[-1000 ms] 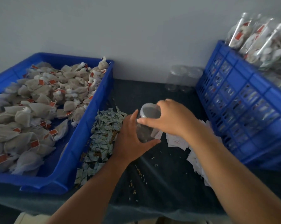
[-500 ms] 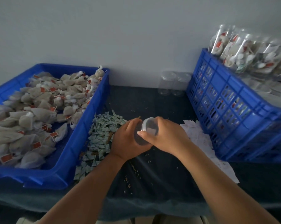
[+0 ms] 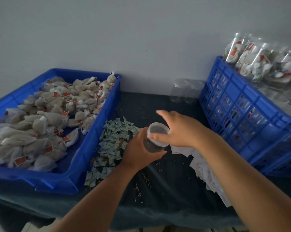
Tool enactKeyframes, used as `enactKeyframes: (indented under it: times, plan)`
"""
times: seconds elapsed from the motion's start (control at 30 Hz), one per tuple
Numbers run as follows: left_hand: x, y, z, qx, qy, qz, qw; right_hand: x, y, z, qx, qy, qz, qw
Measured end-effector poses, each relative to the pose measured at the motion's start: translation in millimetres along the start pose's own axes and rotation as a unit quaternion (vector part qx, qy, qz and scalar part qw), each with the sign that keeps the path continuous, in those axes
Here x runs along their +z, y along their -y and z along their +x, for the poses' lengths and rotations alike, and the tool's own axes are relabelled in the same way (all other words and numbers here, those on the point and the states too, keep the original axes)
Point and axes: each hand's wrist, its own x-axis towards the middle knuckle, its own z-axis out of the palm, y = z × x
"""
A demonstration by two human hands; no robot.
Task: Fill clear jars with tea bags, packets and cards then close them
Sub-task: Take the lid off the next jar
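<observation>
Blue tray (image 3: 94, 131) at left of frame, heaped with tea bags (image 3: 41, 123); greenish packets (image 3: 111, 148) piled just beside its right wall on dark cloth (image 3: 166, 190); centre frame, left hand (image 3: 139, 153) wrapped round clear jar (image 3: 154, 146); right hand (image 3: 180, 129) over lid (image 3: 158, 133) on jar mouth, thumb pinching near rim, index finger straight; white cards (image 3: 205, 166) under right wrist; empty jars (image 3: 180, 91) at back; blue crate (image 3: 242, 114) at right, filled jars (image 3: 258, 61) heaped in it at upper right.
</observation>
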Motion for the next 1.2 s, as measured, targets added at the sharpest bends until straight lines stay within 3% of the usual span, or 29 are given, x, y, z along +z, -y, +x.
enactKeyframes:
  times: [0.1,0.33,0.43,0.53,0.73,0.9,1.07,1.2]
  plan:
    - [0.7,1.4,-1.7,-0.001,0.001,-0.003,1.000,1.9,11.0,-1.6,0.033,-0.031,-0.114,0.992]
    - [3.3,2.4,-3.7,-0.006,-0.005,-0.002,1.000,-14.7,1.6,-5.1,-0.119,0.098,-0.004,0.988]
    - [2.9,2.6,-2.4,-0.012,0.000,-0.010,1.000,-10.7,8.9,-5.1,-0.064,0.074,-0.029,0.995]
    - [3.1,4.1,-4.2,-0.009,-0.001,-0.021,1.000,-2.5,17.4,-2.4,0.017,0.024,-0.124,0.992]
    - [3.8,3.3,-6.0,0.004,-0.014,-0.014,1.000,-22.2,4.6,1.1,-0.069,0.142,-0.012,0.987]
    - [3.3,5.3,-5.7,0.014,-0.006,-0.015,1.000,-7.2,18.2,0.2,0.006,0.033,-0.094,0.995]
    - [4.8,6.5,-5.6,0.021,-0.010,-0.006,1.000,-13.8,13.2,-7.5,-0.151,0.047,-0.056,0.986]
    - [4.9,9.0,-3.0,0.011,-0.019,-0.033,0.999,-13.2,-11.0,-15.1,-0.160,-0.031,0.069,0.984]
